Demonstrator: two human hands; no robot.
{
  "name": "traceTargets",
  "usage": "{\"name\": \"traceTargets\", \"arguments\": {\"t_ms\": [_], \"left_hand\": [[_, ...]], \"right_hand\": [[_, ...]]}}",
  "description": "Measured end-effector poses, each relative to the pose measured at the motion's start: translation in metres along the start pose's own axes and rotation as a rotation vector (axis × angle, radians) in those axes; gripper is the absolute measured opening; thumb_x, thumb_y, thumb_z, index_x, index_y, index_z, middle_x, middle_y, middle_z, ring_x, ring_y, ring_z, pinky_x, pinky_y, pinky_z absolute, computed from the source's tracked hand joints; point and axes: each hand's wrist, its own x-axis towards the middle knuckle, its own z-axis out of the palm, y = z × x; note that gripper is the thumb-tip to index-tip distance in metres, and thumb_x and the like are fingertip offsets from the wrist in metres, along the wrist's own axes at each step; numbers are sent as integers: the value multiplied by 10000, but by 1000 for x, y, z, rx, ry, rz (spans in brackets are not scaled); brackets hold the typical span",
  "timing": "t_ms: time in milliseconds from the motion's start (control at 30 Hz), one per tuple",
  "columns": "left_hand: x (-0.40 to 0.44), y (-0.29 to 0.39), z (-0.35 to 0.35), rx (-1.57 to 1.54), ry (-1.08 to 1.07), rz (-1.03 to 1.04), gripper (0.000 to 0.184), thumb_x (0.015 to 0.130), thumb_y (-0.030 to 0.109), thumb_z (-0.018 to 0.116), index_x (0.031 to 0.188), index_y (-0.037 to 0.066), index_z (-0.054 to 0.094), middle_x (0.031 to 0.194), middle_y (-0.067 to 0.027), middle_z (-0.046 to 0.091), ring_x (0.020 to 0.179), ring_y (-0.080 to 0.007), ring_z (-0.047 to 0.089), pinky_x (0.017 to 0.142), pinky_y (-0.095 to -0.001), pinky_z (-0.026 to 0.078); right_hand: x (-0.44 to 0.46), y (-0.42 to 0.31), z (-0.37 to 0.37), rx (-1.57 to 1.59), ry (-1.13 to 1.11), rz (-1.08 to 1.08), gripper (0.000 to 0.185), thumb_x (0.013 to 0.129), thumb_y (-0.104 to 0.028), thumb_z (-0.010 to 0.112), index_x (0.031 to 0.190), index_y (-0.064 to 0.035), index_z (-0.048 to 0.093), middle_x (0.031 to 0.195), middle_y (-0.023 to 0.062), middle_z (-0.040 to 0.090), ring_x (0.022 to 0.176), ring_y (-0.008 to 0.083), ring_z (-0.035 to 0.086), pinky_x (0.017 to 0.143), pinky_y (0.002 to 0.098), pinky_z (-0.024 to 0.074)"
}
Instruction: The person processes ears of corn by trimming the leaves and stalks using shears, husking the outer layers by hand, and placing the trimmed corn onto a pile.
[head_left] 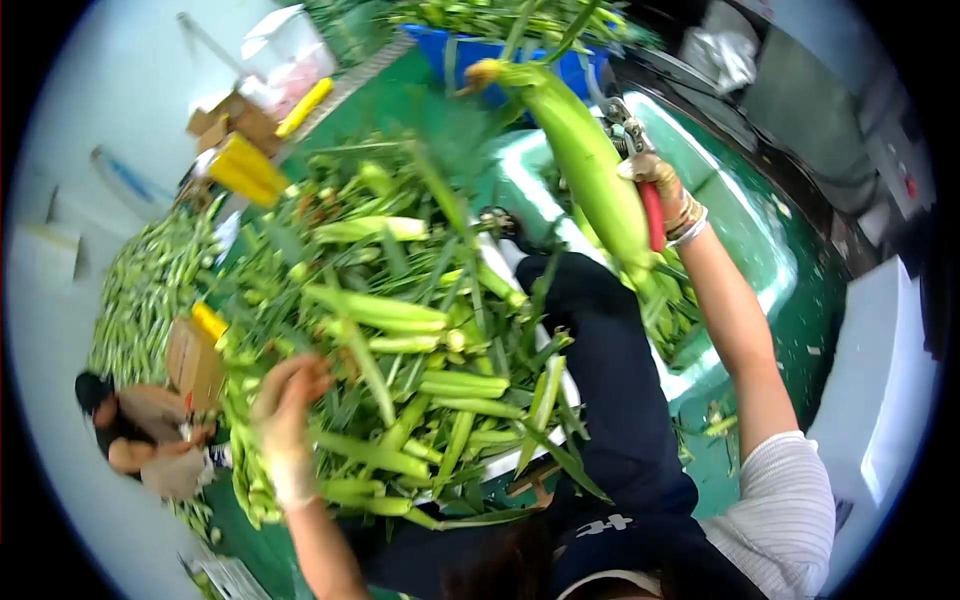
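The right hand (655, 180) closes around one pair of red-handled shears (655, 215) beside one large green corn ear (585, 150), contact unclear; the left hand (285, 395), blurred, hovers half-open above the leafy corn pile (385, 310), any hold impossible to tell. Beyond, the green floor (410, 105) bears one clear bin (782, 270) and one blue tub (435, 50), with two cardboard boxes (190, 362) and one seated person (150, 435) farther left.

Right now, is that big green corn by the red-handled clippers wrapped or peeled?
Wrapped: green husk covers the visible side of the long corn ear, beside the red-handled metal clippers; no kernels show.
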Motion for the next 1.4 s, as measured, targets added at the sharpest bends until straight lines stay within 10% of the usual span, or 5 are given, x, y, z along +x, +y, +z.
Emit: {"name": "traceTargets", "arguments": {"t_ms": [167,267,333,967,1400], "left_hand": [[9,2,60,-813,-420,59,544,904,351,573,1291,-11,453,1210,-128,545,1110,-197,531,941,-324,427],[13,-21,25,-1065,-233,-6,399,882,315,601,1120,-4,574,1042,-108,624,944,-226,600,873,-348,471],[20,-53,0,-1285,85,-301,316,860,275,618,1003,-7,606,938,-128,653,843,-254,622,816,-379,503],[-3,-71,-69,401,-502,357,198,794,214,622,802,22,672,737,-70,671,687,-147,644,648,-278,512],[-2,-64,-71,-220,-419,-143,307,712,224,730,832,-8,569,738,-118,653,673,-201,632,661,-318,516]], "right_hand": [[26,98,138,-165,-635,-2,345,770,-35,596,1108,31,572,980,160,651,868,254,640,830,356,503],[22,151,193,-903,-1138,-1008,300,856,-121,586,1129,0,566,1018,96,624,946,188,592,859,300,462],[-10,156,238,-325,-644,391,403,834,-268,655,1115,2,550,993,71,607,892,141,578,828,310,473],[-28,147,308,-1593,-883,-12,698,607,-369,796,1086,43,497,964,177,611,878,250,590,788,333,466],[-22,164,263,-927,-744,355,481,747,-312,756,1059,-13,544,925,68,619,848,156,606,738,270,506]]}}
